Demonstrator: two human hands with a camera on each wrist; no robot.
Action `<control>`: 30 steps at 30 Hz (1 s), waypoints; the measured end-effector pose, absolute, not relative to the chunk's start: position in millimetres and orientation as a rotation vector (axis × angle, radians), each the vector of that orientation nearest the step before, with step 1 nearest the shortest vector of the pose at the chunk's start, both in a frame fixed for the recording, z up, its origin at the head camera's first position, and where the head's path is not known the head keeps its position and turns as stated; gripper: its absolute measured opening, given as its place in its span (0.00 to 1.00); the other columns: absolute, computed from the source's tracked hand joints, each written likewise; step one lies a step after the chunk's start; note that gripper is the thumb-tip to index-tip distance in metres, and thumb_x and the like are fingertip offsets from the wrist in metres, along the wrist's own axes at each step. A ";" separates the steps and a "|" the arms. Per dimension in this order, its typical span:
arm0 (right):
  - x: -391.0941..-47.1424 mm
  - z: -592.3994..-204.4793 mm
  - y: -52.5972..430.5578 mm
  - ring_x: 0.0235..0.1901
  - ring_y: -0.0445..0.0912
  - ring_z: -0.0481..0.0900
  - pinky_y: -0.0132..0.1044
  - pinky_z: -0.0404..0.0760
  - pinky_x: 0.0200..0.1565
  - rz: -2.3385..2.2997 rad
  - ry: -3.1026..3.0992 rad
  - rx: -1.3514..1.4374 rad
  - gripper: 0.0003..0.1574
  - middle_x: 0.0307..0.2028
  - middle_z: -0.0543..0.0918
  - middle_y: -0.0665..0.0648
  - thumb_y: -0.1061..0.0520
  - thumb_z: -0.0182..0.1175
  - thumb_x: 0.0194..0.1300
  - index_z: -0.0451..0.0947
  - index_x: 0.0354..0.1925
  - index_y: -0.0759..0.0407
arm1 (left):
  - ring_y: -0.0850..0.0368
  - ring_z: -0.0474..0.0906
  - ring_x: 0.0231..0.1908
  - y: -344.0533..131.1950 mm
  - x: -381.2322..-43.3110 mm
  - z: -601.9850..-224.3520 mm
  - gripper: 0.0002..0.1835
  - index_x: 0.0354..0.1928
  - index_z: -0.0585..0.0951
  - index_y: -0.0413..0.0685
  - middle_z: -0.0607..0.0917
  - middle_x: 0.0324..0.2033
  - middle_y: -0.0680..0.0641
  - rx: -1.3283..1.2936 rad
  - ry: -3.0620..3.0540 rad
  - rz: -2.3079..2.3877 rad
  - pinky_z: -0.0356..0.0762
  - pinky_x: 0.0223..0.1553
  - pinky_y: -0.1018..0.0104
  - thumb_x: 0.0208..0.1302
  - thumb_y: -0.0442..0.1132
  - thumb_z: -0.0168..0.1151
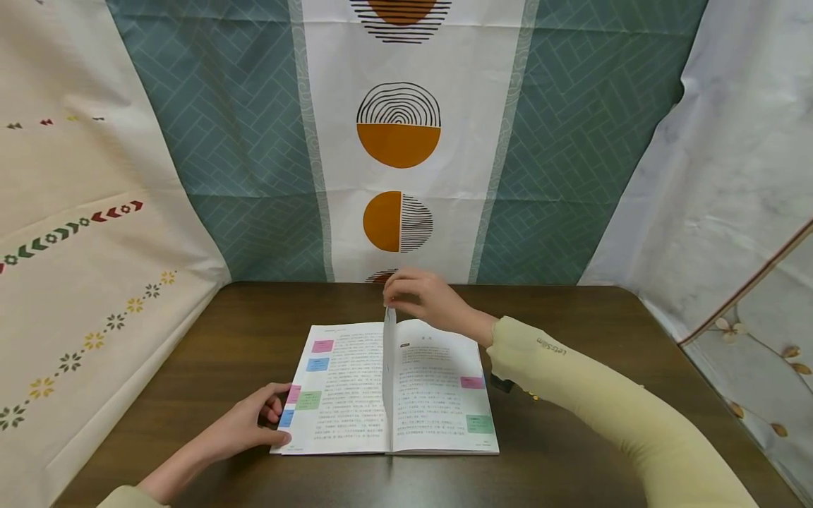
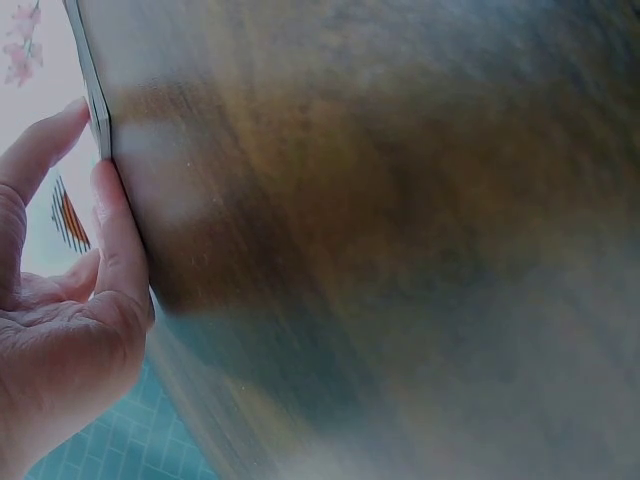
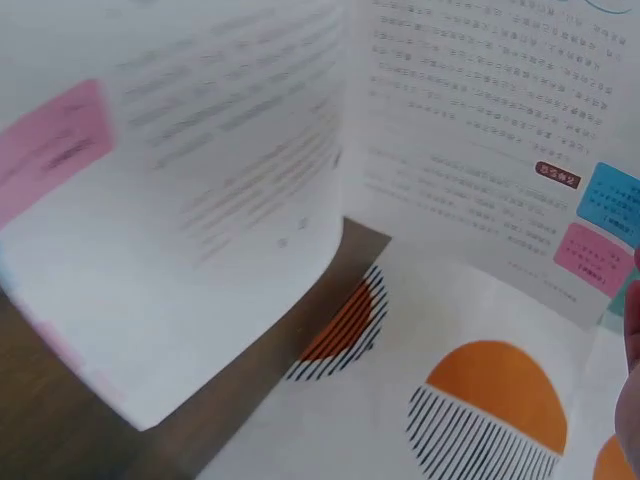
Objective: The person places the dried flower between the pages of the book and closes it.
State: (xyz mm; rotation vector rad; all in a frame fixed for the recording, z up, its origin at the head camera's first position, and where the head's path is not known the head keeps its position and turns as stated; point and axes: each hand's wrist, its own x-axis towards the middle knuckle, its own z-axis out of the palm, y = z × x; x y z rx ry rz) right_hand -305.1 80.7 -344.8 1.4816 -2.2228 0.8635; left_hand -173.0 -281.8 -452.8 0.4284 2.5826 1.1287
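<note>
An open book (image 1: 356, 416) with printed text and coloured page labels lies on a dark wooden table. At its near left corner my left hand (image 1: 244, 421) grips the edge, the thumb on the corner and the fingers bent against the side. The left wrist view shows thumb and finger of that hand (image 2: 85, 310) at the thin book edge (image 2: 98, 125). My right hand (image 1: 427, 300) pinches the top of one page (image 1: 389, 374), which stands nearly upright over the spine. In the right wrist view this page (image 3: 470, 130) shows blue and pink labels, with a fingertip (image 3: 632, 320) beside it.
The brown table (image 1: 559, 437) extends on both sides of the book. A patterned cloth (image 1: 406, 169) hangs behind its far edge. Light patterned cloths hang at the left (image 1: 95, 282) and right (image 1: 730, 247). Something small and dark (image 1: 502, 384) shows under the right sleeve.
</note>
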 end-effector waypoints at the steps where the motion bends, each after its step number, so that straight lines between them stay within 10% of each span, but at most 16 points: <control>1: -306.2 -344.6 76.7 0.48 0.42 0.79 0.31 0.79 0.54 0.852 -2.232 1.487 0.04 0.43 0.84 0.50 0.61 0.66 0.63 0.84 0.38 0.54 | 0.65 0.69 0.38 -281.7 -172.7 -452.8 0.45 0.68 0.64 0.33 0.72 0.38 0.47 0.433 2.580 1.132 0.68 0.37 0.73 0.52 0.43 0.76; 22: -312.4 -360.2 -25.1 0.46 0.39 0.73 0.23 0.73 0.49 0.532 -2.486 1.570 0.07 0.44 0.84 0.44 0.51 0.63 0.67 0.84 0.43 0.47 | 0.69 0.70 0.37 -285.4 -172.3 -452.9 0.44 0.67 0.65 0.32 0.73 0.38 0.46 0.524 2.593 1.177 0.70 0.37 0.73 0.53 0.43 0.75; 30: -315.4 -381.8 -55.9 0.45 0.37 0.75 0.34 0.57 0.74 0.436 -2.589 1.634 0.08 0.44 0.83 0.44 0.51 0.60 0.69 0.83 0.45 0.47 | 0.69 0.70 0.37 -282.6 -171.2 -454.0 0.44 0.67 0.64 0.30 0.73 0.38 0.46 0.542 2.582 1.211 0.71 0.37 0.73 0.52 0.42 0.75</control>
